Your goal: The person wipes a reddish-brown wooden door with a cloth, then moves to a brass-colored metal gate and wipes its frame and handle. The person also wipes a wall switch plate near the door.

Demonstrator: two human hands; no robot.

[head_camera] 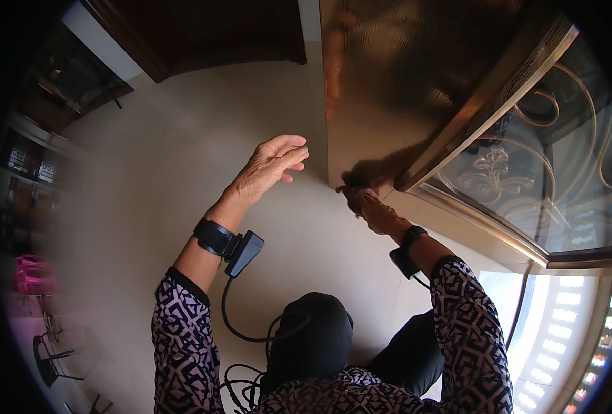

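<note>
My left hand [277, 158] hovers over the pale floor with nothing in it, its fingers loosely bent and a little apart. It is left of a glossy bronze-coloured metal door [368, 119] and does not touch it. At the lower end of this door, my right hand [381, 211] is curled around a small bunched brown thing that looks like a cloth [351, 199]. Shade and the fingers hide part of it. A dark reflection shows on the panel just above that hand. Both wrists wear black straps with small dark devices, the left one [245, 253] trailing a cable.
Right of the panel is a glass door section [497, 176] with scrolled metalwork in a bronze frame. Black cable loops [241, 385] lie by my left leg. A dark wooden doorway [228, 31] stands ahead. Pink stools [34, 274] and a black chair [50, 359] are far left.
</note>
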